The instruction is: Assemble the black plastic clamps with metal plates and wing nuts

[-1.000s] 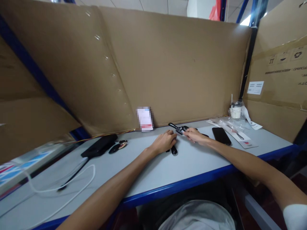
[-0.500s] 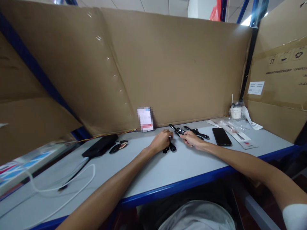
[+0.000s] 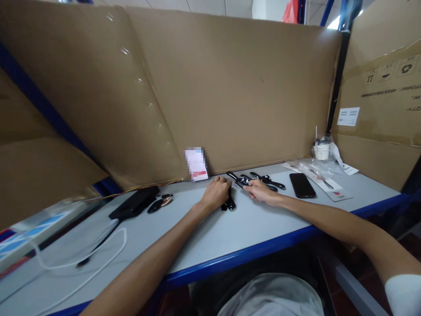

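My left hand [image 3: 215, 193] is closed over a black spokeshave [image 3: 231, 203] on the grey tabletop; its rounded handle end shows below my fingers, the rest is hidden. To the right, my right hand [image 3: 259, 191] grips another black spokeshave [image 3: 241, 180] near its shiny middle part. One handle of it points up and left, toward the back of the table. Just behind my right hand lies a further black spokeshave [image 3: 267, 179], untouched. The small parts on these tools are too tiny to make out.
A black phone [image 3: 301, 185] lies right of the tools, beside a plastic-wrapped card [image 3: 330, 181] and a cup [image 3: 321, 151]. Leftward are keys [image 3: 156, 205], a black box [image 3: 134, 202] and a white cable [image 3: 121, 248]. A blurred upright card [image 3: 196, 164] leans against the cardboard wall [image 3: 230, 87].
The view has shifted slightly, moving everything a little leftward. My left fingers have settled lower over their spokeshave. The right hand keeps its hold with little movement.
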